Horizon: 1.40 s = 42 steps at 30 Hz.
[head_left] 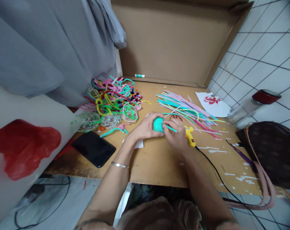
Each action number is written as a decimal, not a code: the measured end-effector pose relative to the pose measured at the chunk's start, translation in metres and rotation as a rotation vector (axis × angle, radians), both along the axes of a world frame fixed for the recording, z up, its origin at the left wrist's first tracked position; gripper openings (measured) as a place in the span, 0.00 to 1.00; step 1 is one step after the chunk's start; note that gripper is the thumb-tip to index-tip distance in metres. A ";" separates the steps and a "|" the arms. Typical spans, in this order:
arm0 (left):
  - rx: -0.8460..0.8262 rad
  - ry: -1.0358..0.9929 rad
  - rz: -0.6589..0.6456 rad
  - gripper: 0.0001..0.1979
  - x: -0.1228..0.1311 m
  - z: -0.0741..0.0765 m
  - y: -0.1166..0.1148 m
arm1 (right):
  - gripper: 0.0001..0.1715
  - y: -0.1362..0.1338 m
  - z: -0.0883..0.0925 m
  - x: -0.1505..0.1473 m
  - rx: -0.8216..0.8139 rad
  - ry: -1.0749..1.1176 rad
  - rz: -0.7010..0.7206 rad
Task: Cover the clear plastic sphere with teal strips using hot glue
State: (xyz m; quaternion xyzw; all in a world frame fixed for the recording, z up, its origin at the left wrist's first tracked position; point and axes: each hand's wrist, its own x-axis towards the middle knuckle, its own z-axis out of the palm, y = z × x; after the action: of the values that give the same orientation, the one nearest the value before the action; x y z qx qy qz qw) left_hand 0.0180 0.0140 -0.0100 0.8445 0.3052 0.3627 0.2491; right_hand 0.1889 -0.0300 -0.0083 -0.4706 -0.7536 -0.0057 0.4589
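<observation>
My left hand (148,125) is wrapped round a small rounded body covered in coiled turquoise pipe cleaner (158,124), held just above the table. A silvery bracelet circles the left wrist. On the right side of the coil, my right hand (177,132) pinches the turquoise pipe cleaner, whose free end (171,128) sticks out past the fingers. A yellow hot glue gun (189,136) lies beside the right hand, partly hidden by it. Behind both hands spreads a bundle of straight pipe cleaners (183,107) in turquoise, lilac, pink and yellow.
A tangled heap of coloured pipe cleaners (113,95) lies at the back left, near a black phone (94,149). Rightward stand a clear bottle with a red lid (252,105) and a brown bag (274,153). The glue gun's black cord (216,171) crosses the table's right side.
</observation>
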 end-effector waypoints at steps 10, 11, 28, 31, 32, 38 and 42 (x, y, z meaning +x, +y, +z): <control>0.041 0.025 0.000 0.34 0.001 -0.001 0.000 | 0.08 0.002 -0.001 0.000 0.006 0.007 -0.006; 0.045 0.029 -0.003 0.32 0.001 -0.001 0.000 | 0.08 0.002 -0.001 0.000 0.004 0.005 -0.004; 0.102 0.076 -0.008 0.31 0.002 -0.004 0.002 | 0.09 0.002 -0.001 0.002 -0.002 -0.027 -0.002; 0.119 0.077 0.001 0.34 0.003 -0.006 0.003 | 0.10 0.003 -0.003 0.003 -0.006 -0.036 -0.011; 0.125 0.078 0.005 0.34 0.003 -0.007 0.003 | 0.10 0.003 -0.004 0.003 -0.007 -0.038 -0.013; 0.157 0.082 0.034 0.30 0.006 -0.007 0.001 | 0.10 0.002 -0.004 0.003 -0.021 -0.044 -0.008; 0.193 0.069 0.059 0.26 0.009 -0.005 -0.002 | 0.11 0.001 -0.002 0.003 -0.042 -0.046 -0.011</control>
State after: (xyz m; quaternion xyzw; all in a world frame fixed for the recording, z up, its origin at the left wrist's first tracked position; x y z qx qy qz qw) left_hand 0.0272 0.0117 -0.0151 0.8673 0.3019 0.3682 0.1450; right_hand 0.1919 -0.0288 -0.0105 -0.4840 -0.7613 -0.0032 0.4315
